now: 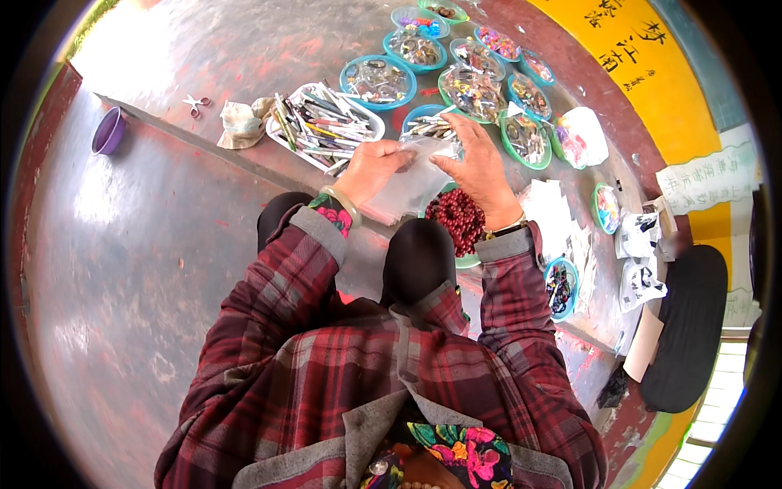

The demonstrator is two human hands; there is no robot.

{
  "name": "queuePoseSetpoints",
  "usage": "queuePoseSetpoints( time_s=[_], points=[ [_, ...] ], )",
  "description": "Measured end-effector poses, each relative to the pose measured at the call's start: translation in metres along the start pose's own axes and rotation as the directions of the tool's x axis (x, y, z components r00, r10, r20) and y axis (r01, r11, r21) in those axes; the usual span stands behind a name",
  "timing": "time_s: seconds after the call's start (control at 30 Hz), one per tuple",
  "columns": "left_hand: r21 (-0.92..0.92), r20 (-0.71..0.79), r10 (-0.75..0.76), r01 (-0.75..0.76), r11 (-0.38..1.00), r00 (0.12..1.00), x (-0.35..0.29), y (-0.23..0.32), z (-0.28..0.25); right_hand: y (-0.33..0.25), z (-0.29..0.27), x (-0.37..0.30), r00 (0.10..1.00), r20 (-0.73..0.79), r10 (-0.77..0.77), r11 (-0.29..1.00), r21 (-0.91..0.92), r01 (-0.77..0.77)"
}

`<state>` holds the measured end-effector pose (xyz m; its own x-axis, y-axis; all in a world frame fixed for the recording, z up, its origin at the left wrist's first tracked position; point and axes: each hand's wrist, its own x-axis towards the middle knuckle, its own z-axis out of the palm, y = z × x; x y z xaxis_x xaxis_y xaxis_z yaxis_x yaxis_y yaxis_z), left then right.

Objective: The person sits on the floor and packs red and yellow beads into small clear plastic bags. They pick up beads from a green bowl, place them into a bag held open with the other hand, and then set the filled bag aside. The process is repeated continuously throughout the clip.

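Observation:
My left hand (371, 174) is closed on the edge of a clear plastic bag (422, 181), thumb and fingers pinched together. The bag hangs in front of my knees, between both hands. My right hand (482, 169) is at the bag's right side, its thumb against the plastic and its fingers spread apart from it. Below that hand, a green bowl heaped with dark red beads (456, 222) is partly hidden by the bag. Beyond my left hand stands a white tub (380, 124) full of pens. A blue bowl with more pens (429, 126) sits behind the bag.
Many colourful bowls, among them a blue bowl (379, 81) and a green bowl (472, 94), hold small trinkets. At left are scissors (195, 103), a cloth pouch (243, 124) and a purple basin (108, 132). White papers (547, 216) and plastic bags (639, 261) lie at right.

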<state>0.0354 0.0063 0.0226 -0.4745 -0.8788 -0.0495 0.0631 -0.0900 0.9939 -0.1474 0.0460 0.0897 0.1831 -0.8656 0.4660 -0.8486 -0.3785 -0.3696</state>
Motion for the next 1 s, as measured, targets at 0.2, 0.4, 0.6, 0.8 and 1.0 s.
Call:
queuePoseSetpoints(
  time_s=[0.2, 0.4, 0.6, 0.8, 1.0],
  points=[
    [0.397, 0.031, 0.289, -0.277, 0.875, 0.957, 0.000, -0.003, -0.002, 0.012, 0.020, 0.007, 0.956, 0.294, -0.024, 0.998, 0.062, 0.006],
    [0.569, -0.078, 0.251, -0.163, 0.806, 0.965, 0.002, -0.004, -0.014, 0.008, 0.020, 0.014, 0.982, 0.187, 0.034, 0.986, 0.155, -0.064],
    [0.500, -0.070, 0.133, -0.081, 0.862, 0.989, -0.005, -0.012, -0.034, 0.010, 0.008, 0.023, 0.987, 0.055, 0.150, 0.979, 0.131, -0.156],
    [0.569, -0.036, -0.014, 0.032, 0.822, 0.999, -0.008, -0.014, -0.045, 0.036, 0.043, 0.004, 0.973, 0.068, 0.220, 0.967, 0.118, -0.227],
    [0.608, 0.032, -0.093, 0.055, 0.792, 0.995, -0.017, -0.045, -0.057, 0.024, 0.062, -0.035, 0.977, -0.098, 0.189, 0.979, 0.096, -0.179]
  ],
)
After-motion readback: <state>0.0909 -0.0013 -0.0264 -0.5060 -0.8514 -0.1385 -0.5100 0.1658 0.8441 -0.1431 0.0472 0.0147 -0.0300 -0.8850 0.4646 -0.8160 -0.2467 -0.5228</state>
